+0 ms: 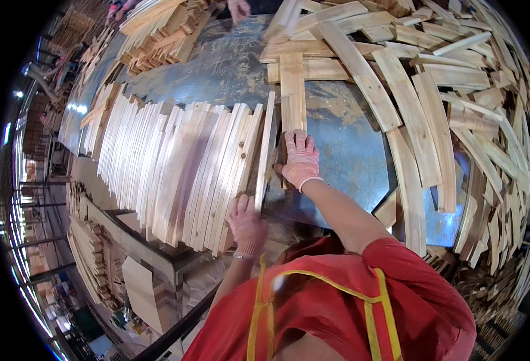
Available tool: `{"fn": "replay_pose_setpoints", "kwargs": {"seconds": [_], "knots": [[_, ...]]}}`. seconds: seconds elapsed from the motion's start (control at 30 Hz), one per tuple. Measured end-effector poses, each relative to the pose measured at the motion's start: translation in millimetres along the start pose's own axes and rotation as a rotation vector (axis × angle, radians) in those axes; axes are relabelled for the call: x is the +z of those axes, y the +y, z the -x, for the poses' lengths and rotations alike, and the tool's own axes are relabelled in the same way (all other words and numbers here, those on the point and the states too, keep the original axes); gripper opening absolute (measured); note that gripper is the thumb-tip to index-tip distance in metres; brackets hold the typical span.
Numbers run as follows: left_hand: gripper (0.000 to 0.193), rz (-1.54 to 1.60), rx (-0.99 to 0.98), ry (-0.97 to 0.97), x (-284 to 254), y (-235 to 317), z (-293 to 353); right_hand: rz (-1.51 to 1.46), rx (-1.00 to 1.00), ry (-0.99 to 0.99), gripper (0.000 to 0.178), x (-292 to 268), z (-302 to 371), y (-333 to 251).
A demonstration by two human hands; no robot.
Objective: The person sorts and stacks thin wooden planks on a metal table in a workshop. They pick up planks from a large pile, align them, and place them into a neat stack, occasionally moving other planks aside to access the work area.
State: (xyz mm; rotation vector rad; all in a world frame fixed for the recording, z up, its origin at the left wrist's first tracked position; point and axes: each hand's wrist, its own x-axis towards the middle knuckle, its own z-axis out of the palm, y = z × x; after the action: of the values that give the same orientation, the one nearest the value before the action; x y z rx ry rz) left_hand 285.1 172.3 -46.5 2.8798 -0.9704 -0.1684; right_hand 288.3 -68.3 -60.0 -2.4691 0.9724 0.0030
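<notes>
In a pink-and-white work glove, my right hand (302,157) lies on a flat pale board (293,90) that runs away from me across the metal table. Its fingers are stretched out over the wood, with the thumb along the board's left edge. My left hand (247,228), gloved alike and slightly blurred, touches the near ends of a row of boards (186,162) standing on edge side by side; its fingers are extended. Between the hands, a thin board (266,150) stands on edge, leaning slightly apart from the row's right end.
Loose boards (409,114) lie crisscrossed in a large heap on the right. A neat stack of boards (159,39) sits at the far left of the blue-grey metal table (229,66). Another person's hand (238,9) shows at the far edge. More boards (90,253) are stacked below left.
</notes>
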Motion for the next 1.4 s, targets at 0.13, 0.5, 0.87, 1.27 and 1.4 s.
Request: {"fn": "replay_pose_setpoints", "kwargs": {"seconds": [0.13,0.5,0.87,1.27,1.4], "knots": [[0.063,-0.216,0.141,0.274,28,-72,24,-0.530,0.113,-0.062,0.084,-28,14,17],[0.093,0.431,0.270,-0.132,-18,26,-38,-1.864,0.189,-0.496,0.067,-85,128,114],[0.089,0.270,0.513,-0.328,-38,222,-54,0.229,-0.472,0.269,0.080,-253,184,185],[0.073,0.905,0.229,0.153,54,375,-158,-0.532,0.541,0.167,0.123,-258,318,400],[0.065,1.795,-0.387,-0.837,102,401,-147,-1.050,0.553,0.717,0.122,-221,380,435]]}}
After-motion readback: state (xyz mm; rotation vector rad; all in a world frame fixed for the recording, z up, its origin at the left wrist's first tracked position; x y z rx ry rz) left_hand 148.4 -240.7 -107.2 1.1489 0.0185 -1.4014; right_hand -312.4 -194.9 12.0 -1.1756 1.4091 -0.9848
